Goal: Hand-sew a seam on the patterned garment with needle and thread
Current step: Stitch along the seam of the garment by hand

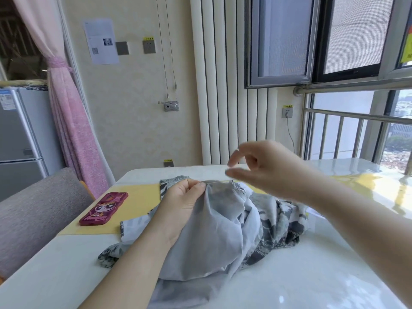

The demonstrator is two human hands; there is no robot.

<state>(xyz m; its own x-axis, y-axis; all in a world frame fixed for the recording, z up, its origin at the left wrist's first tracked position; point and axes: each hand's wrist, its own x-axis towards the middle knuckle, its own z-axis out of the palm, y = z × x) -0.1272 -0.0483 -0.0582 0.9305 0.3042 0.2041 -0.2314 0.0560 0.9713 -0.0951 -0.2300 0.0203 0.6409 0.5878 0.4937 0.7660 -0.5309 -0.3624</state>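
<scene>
The left hand [182,197] pinches the patterned garment [223,230] at its top edge, on the desk [312,275]. The right hand [265,166] hovers blurred above; whether its fingers grasp anything is unclear.

— What did we see left of the left hand's fingers [194,186]?
— A maroon phone case [104,208] with a cartoon face. It lay on a yellow mat [138,197] on the white table [301,275].
— Farther left?
— We noted a grey chair [38,208], a pink curtain [66,121] and a fridge [20,139].
— Beyond the fingertips?
— A white radiator [218,85], with a metal railing [347,134] to its right.
</scene>
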